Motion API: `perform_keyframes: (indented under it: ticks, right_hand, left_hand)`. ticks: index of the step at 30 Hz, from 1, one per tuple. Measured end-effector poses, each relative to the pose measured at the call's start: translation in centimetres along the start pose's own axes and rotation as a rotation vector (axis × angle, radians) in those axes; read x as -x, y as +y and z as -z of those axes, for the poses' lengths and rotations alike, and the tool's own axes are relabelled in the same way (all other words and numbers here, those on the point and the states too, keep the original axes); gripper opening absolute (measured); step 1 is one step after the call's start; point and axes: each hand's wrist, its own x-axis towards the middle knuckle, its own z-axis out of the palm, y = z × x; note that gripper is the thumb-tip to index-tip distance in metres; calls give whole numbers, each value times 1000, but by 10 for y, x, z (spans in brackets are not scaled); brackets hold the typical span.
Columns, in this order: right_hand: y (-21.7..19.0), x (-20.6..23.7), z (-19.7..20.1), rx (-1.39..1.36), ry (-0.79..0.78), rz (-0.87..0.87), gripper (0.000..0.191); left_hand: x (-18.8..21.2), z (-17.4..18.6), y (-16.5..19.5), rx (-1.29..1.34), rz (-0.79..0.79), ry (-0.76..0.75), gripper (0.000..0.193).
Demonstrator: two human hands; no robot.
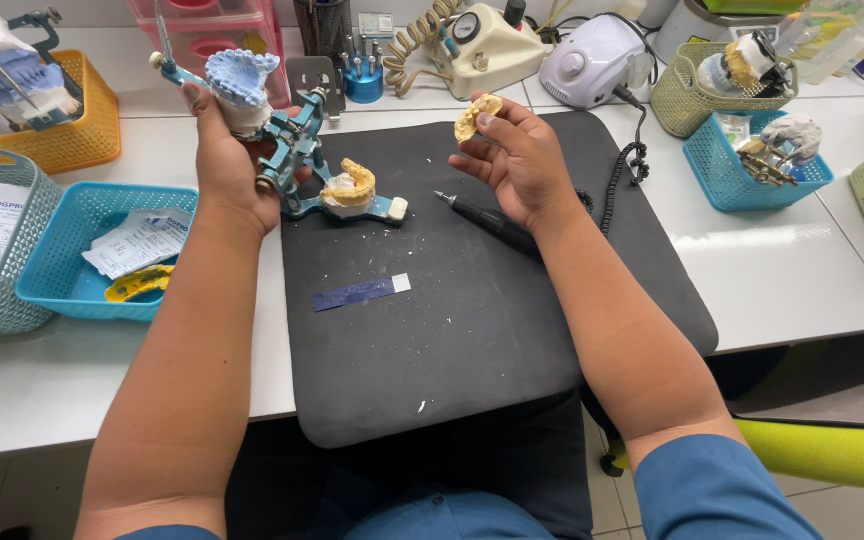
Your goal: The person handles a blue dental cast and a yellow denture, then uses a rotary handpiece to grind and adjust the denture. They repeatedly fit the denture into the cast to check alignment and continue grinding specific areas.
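We hold a blue hinged metal frame [292, 150] in our left hand [227, 165], its upper arm swung open and tipped back so that the blue jaw cast [241, 76] on it faces up towards us; the fingers of this hand are wrapped closed round the frame's upper part, while its foot rests on the black mat [452, 340]. On the frame's lower arm sits a yellow jaw cast [350, 187], just above the mat. Our right hand [517, 160] is raised beside the frame, palm turned towards us, and pinches a small yellow tooth-row piece [476, 115] between thumb and fingertips, clear of the mat and apart from both casts. We judge the step in hand to be the inspection of this loose piece against the opened frame; a next move would call for a steady left grip and a careful turn of the right wrist to line the piece up with a cast. A black handpiece [487, 220] lies on the mat under the right wrist, and a blue strip [360, 293] lies nearer us. Blue and yellow baskets stand on the white worktop [782, 270] to either side.
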Motion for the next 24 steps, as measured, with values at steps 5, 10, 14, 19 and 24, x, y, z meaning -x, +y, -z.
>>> perform_keyframes:
  ticks: [5, 10, 14, 19, 24]
  right_hand:
    - [-2, 3, -2, 13, -22, 14, 38]
    - [-2, 3, -1, 37, -9, -2, 42]
    - [2, 2, -2, 55, -36, -6, 43]
    - [3, 3, -5, 77, -71, -4, 39]
    - [7, 5, -9, 138, -87, -23, 31]
  left_hand:
    - [2, 0, 6, -159, -46, 31, 81]
    - [-1, 2, 5, -153, 5, -21, 78]
    - [-3, 4, 5, -142, 54, -101, 72]
    - [-4, 4, 5, -137, 89, -132, 71]
    - [-12, 5, 1, -163, -47, 59, 50]
